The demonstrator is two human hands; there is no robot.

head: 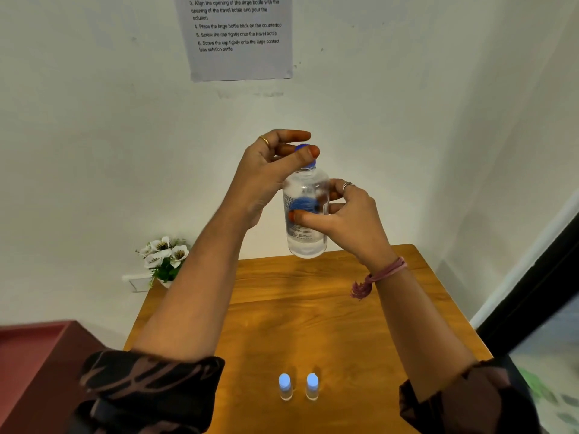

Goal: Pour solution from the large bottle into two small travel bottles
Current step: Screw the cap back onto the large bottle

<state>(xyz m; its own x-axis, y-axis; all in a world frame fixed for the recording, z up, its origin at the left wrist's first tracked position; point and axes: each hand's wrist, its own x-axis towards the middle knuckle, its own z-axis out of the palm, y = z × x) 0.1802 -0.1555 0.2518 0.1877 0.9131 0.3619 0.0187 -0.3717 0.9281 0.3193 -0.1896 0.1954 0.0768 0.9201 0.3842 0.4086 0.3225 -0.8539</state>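
In the head view, the large bottle (pixel 305 211) is held upright in the air at the centre of the frame, above the far end of the wooden table (pixel 313 324) and not touching it. It is clear, holds clear liquid, and carries a label with blue print.

The right hand (pixel 347 220) grips the bottle's body from the right side of the frame; its fingers (pixel 305 218) wrap round the label, thumb in front and the others behind, showing through the plastic. A ring sits on one finger and a pink thread band circles the wrist.

The left hand (pixel 266 177) comes in from the left and reaches the top of the bottle, where thumb and fingertips are closed on the blue cap (pixel 305 150). A gold ring shows on one finger.

At the lower centre of the frame, two small travel bottles (pixel 299 386) stand upright on the table, side by side and a little apart, each with a pale blue cap on.

At the top of the frame a printed instruction sheet (pixel 238 36) is fixed to the white wall. White artificial flowers (pixel 164 255) sit at the left, just beside the table's far corner.
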